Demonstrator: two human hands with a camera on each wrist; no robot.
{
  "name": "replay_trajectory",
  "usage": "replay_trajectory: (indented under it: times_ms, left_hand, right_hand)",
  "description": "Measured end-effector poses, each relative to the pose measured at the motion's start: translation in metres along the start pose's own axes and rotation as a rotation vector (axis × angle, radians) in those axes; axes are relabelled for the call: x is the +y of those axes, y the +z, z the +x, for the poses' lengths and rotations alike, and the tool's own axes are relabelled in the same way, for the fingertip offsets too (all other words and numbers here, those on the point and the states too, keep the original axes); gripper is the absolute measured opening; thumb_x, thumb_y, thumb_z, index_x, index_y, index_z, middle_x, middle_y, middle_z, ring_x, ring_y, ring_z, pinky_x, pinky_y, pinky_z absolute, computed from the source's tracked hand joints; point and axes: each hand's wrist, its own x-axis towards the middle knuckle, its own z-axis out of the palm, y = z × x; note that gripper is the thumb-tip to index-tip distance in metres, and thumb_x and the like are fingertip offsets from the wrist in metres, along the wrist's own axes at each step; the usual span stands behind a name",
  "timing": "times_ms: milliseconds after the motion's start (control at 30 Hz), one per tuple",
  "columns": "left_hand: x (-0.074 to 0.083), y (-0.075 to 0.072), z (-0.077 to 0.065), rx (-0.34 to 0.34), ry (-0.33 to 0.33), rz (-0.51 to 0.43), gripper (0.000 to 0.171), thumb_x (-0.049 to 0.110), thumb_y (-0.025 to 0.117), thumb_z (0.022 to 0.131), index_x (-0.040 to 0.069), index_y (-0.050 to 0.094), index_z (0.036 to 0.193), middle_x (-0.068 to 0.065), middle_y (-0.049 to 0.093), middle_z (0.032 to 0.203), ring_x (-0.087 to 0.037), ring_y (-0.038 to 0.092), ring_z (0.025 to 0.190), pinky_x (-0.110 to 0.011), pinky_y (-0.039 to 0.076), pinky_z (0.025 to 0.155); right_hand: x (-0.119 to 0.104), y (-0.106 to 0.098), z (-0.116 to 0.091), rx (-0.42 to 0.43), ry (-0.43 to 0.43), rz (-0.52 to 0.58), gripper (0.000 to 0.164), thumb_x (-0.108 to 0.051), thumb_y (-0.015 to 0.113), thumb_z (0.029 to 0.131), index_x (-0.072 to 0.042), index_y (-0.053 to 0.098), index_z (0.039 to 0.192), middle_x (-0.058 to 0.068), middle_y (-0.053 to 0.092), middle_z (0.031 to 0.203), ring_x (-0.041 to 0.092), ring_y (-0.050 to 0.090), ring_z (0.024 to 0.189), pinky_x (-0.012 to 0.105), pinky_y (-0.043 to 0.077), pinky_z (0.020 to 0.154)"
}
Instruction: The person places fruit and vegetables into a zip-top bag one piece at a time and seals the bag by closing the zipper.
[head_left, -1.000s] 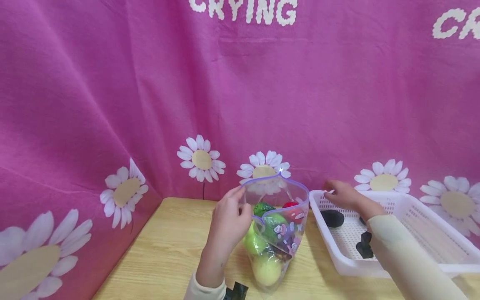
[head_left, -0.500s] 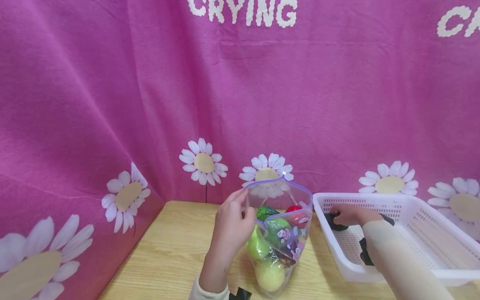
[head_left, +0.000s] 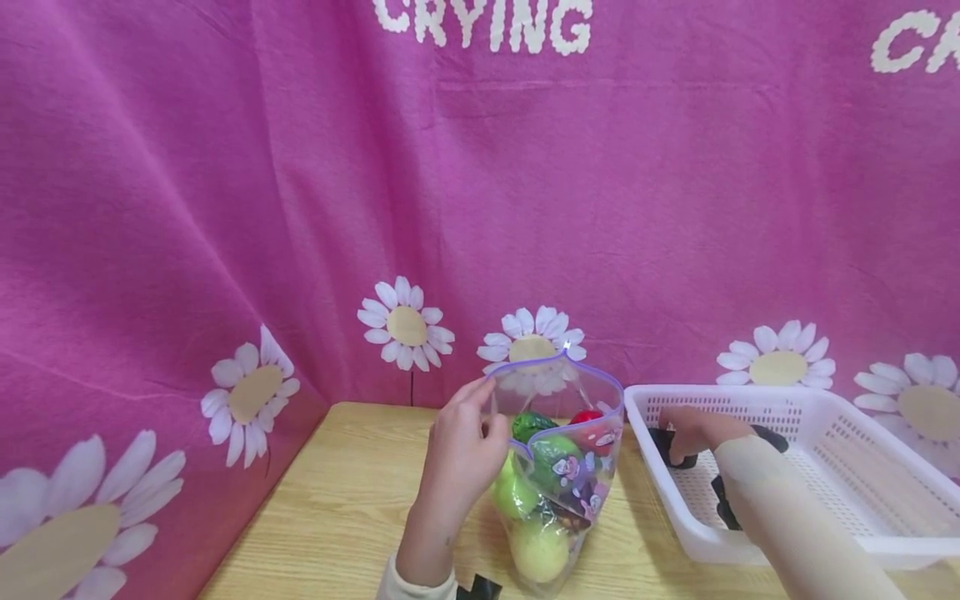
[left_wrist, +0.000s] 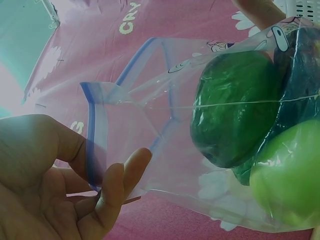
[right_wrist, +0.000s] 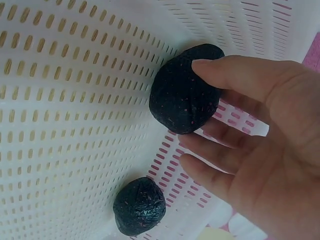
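Note:
My left hand (head_left: 465, 450) pinches the purple-edged rim of a clear zip bag (head_left: 592, 500) and keeps its mouth open. Inside the bag lie a dark green fruit (left_wrist: 237, 110), a light green apple-like fruit (left_wrist: 290, 180), a pale yellow round fruit (head_left: 540, 554) and something red (head_left: 585, 417). My right hand (head_left: 697, 433) reaches into a white perforated basket (head_left: 637, 417). In the right wrist view its thumb and fingers grip a dark, speckled, avocado-like fruit (right_wrist: 182, 95). Another such dark fruit (right_wrist: 140, 206) lies apart in the basket.
The bag stands on a light wooden table (head_left: 337, 483), just left of the basket. A pink cloth with daisies (head_left: 405, 325) hangs behind the table and along its left side. The right forearm crosses the basket's near rim.
My right hand has gone down from above the basket's far left corner to the dark fruit inside and now grips it. The left hand stays on the bag's rim.

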Motion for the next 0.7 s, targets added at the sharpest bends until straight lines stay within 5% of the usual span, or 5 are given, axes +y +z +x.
replay_trajectory:
  times_ms: [267, 433, 700]
  left_hand:
    - [0.0, 0.002, 0.0, -0.025, -0.005, -0.007, 0.049, 0.006, 0.058, 0.09, -0.004, 0.06, 0.138, -0.013, 0.056, 0.145, -0.008, 0.04, 0.055, -0.023, 0.041, 0.055]
    - [0.001, 0.003, -0.001, -0.026, -0.005, 0.007, 0.049, 0.006, 0.057, 0.09, -0.004, 0.061, 0.137, -0.013, 0.057, 0.145, -0.01, 0.041, 0.058, -0.024, 0.042, 0.057]
    - [0.002, 0.001, 0.0, -0.021, -0.003, 0.011, 0.049, 0.007, 0.057, 0.09, -0.002, 0.061, 0.138, -0.012, 0.057, 0.145, -0.009, 0.039, 0.055, -0.025, 0.042, 0.057]
  right_hand:
    - [-0.001, 0.003, -0.001, -0.046, -0.032, -0.019, 0.058, 0.0, 0.083, 0.071, -0.013, 0.063, 0.124, 0.012, 0.06, 0.108, 0.027, 0.057, 0.092, 0.045, 0.053, 0.081]
    - [0.002, 0.009, -0.003, -0.087, 0.005, 0.083, 0.059, -0.005, 0.085, 0.072, -0.011, 0.059, 0.124, 0.012, 0.062, 0.099, 0.026, 0.065, 0.075, 0.042, 0.058, 0.066]
    - [0.0, 0.013, -0.005, -0.076, 0.06, 0.215, 0.057, 0.001, 0.083, 0.069, -0.005, 0.05, 0.115, 0.011, 0.053, 0.089, 0.017, 0.054, 0.056, 0.026, 0.049, 0.051]
